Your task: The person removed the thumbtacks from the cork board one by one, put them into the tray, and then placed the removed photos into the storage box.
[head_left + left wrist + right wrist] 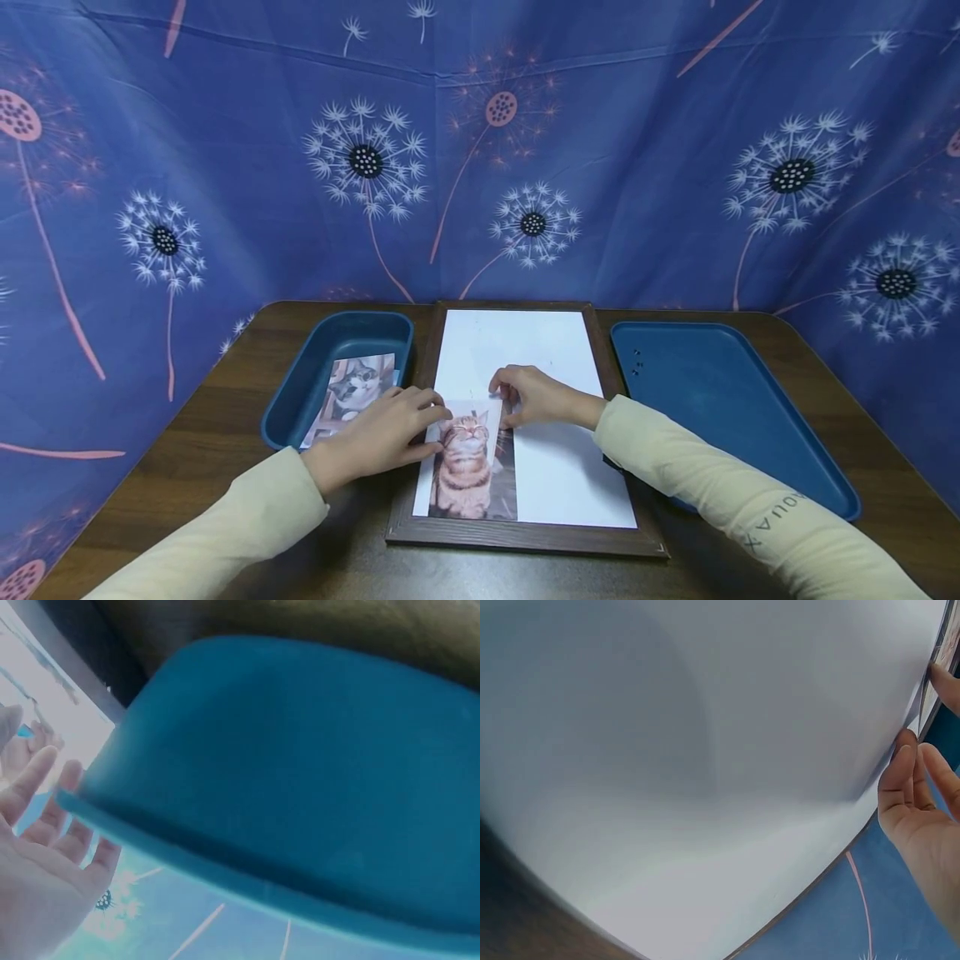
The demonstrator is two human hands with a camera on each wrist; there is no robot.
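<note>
A photo of an orange tabby cat (462,467) lies over the lower left part of a white board with a dark brown frame (525,540). At the photo's upper right edge, my right hand (536,395) pinches it between thumb and fingers. My left hand (393,425) reaches over from the left, its thumb and forefinger touching the photo's left edge; the other fingers look loosely extended in the left wrist view. Just left of that hand, a grey and white cat photo (356,385) sticks up from a blue bin (282,410).
Right of the frame lies a blue tray (720,392) with a few small dark pieces (636,363) near its upper left corner. All stands on a brown wooden table (187,467). Behind it hangs a blue dandelion-print cloth (645,167).
</note>
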